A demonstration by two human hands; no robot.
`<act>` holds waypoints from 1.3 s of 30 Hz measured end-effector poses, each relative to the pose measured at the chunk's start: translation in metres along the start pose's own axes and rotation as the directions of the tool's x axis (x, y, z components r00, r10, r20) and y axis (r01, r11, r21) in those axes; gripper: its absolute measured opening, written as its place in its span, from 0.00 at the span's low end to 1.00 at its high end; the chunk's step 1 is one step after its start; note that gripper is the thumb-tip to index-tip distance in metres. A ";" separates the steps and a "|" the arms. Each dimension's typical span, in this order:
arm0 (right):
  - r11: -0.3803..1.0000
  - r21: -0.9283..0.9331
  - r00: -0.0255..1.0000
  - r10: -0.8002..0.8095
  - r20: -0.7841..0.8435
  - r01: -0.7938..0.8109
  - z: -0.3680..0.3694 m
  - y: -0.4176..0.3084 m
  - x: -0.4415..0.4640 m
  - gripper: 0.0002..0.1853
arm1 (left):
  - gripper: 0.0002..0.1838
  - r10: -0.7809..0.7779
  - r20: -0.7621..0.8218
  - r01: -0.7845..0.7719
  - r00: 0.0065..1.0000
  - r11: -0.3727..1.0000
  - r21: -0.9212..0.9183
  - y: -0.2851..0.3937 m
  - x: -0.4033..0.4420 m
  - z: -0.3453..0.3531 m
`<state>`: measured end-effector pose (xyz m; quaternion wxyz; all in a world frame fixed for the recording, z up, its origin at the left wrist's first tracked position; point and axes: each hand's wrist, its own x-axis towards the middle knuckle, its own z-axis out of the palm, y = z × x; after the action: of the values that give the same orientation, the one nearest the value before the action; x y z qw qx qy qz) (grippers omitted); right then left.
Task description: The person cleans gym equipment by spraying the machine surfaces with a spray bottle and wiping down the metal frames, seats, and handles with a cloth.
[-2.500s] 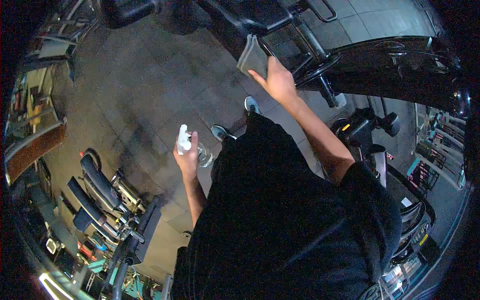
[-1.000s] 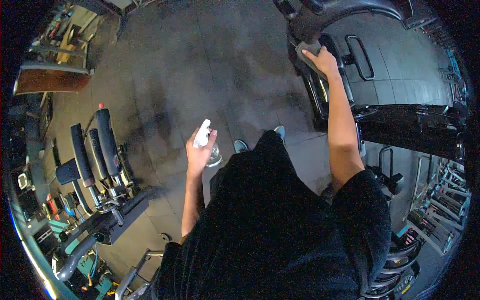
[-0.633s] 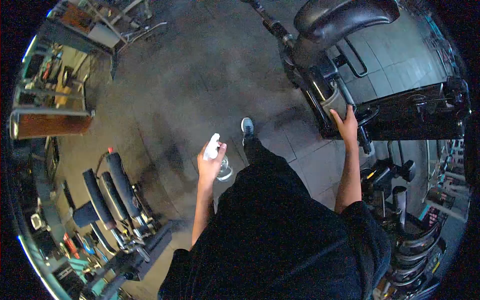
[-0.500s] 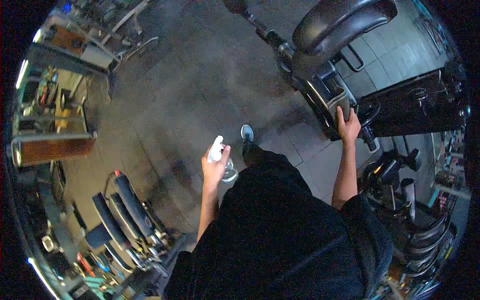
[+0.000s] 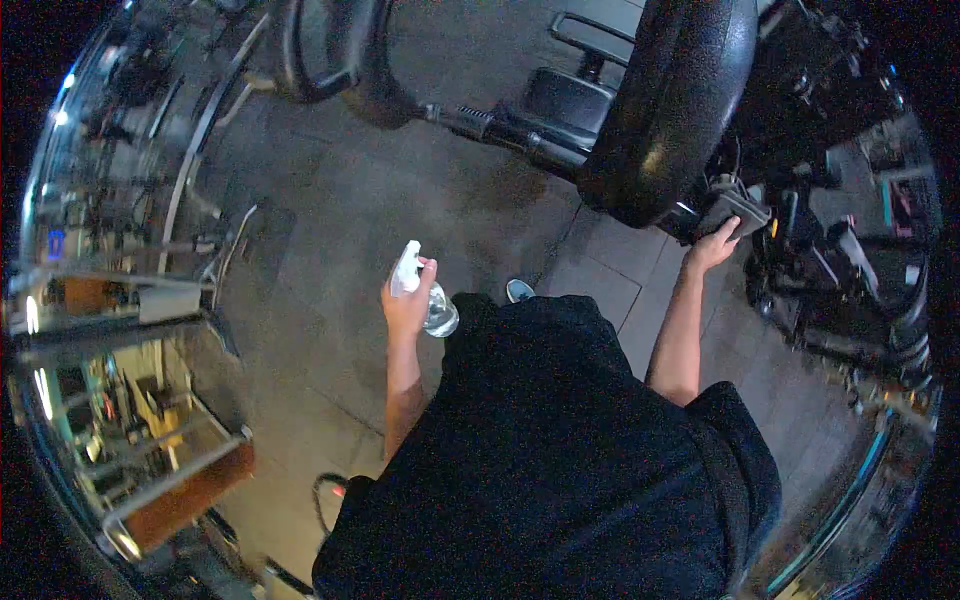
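Observation:
My left hand (image 5: pixel 404 305) is wrapped round the neck of a clear spray bottle (image 5: pixel 441 312) with a white trigger head (image 5: pixel 407 268), held over the floor. At the right, my right hand (image 5: pixel 712 250) grips a folded grey cloth (image 5: pixel 731 208), thumb on top. The cloth lies beside the lower end of a large black padded cushion (image 5: pixel 672 110) on an exercise machine. Whether it touches the machine is hard to tell.
A black bar (image 5: pixel 500 132) runs left from the cushion. Near it are a black seat (image 5: pixel 568 100) and a metal handle (image 5: pixel 590 38). A brown padded bench (image 5: pixel 190 497) stands at lower left. Dark machines fill the right side. One shoe (image 5: pixel 519 290) shows on the tiled floor.
The view has turned, and the padded cushion now appears larger and nearer. My right hand has moved with the cloth to the cushion's lower end. My left hand still holds the bottle.

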<state>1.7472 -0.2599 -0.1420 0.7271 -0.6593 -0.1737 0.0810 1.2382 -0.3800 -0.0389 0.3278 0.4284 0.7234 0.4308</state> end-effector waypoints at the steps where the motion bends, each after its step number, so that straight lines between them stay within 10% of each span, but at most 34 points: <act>1: 0.985 0.128 0.991 0.124 -0.056 -0.116 -0.011 -0.001 -0.001 0.34 | 0.13 0.000 0.041 0.000 0.999 1.000 0.013 0.003 0.007 -0.003; 13: 0.801 0.593 0.839 0.375 -0.394 -0.080 -0.148 -0.070 -0.129 0.41 | 0.23 0.082 0.533 -0.200 0.842 0.965 0.168 -0.040 0.078 -0.043; 26: 0.200 0.888 0.763 0.608 0.218 -0.413 0.007 -0.021 -0.268 0.41 | 0.16 0.042 0.823 -0.417 0.567 0.876 0.243 0.031 0.079 -0.045; 32: 0.492 0.694 0.764 0.631 0.133 -0.526 -0.007 -0.058 -0.322 0.40 | 0.17 -0.109 0.915 -0.491 0.388 0.816 0.306 0.056 0.081 -0.015; 39: 0.724 0.621 0.833 0.516 -0.198 -0.301 0.055 -0.020 -0.259 0.44 | 0.16 -0.203 0.938 -0.545 0.281 0.771 0.330 0.064 0.085 0.019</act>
<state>1.4850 -0.3006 -0.1559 0.8707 -0.4384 0.1460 0.1685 1.2405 -0.2799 0.0026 0.4802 0.7564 0.4255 -0.1272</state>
